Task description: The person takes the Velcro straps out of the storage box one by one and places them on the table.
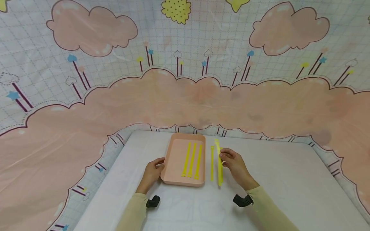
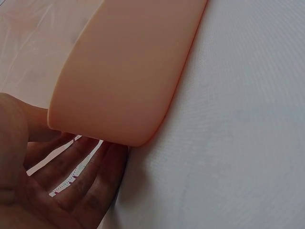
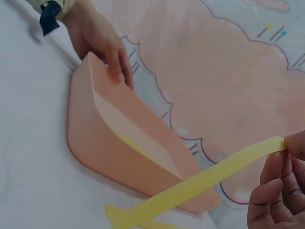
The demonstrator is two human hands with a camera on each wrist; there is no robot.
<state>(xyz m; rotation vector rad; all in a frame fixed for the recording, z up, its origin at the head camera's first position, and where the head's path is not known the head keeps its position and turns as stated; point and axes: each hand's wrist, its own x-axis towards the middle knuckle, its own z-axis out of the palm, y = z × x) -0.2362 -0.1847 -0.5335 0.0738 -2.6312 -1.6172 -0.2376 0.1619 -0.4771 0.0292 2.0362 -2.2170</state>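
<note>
My left hand (image 1: 154, 170) grips the left edge of a shallow pink tray (image 1: 173, 160), thumb at the rim and fingers against the outer wall in the left wrist view. Three yellow strips (image 1: 190, 160) lie side by side inside it, toward its right. My right hand (image 1: 237, 166) pinches another yellow strip (image 3: 214, 179) between thumb and fingertips near one end, just right of the tray. That strip slants down toward the table. One more yellow strip (image 1: 212, 163) lies on the table between tray and right hand; another is partly hidden behind the held strip.
A white-covered table (image 1: 289, 179) stretches out on both sides of the tray. Behind it hangs a patterned cloth (image 1: 190, 102) with pink clouds and small stars. Each wrist carries a black band device (image 1: 242, 201).
</note>
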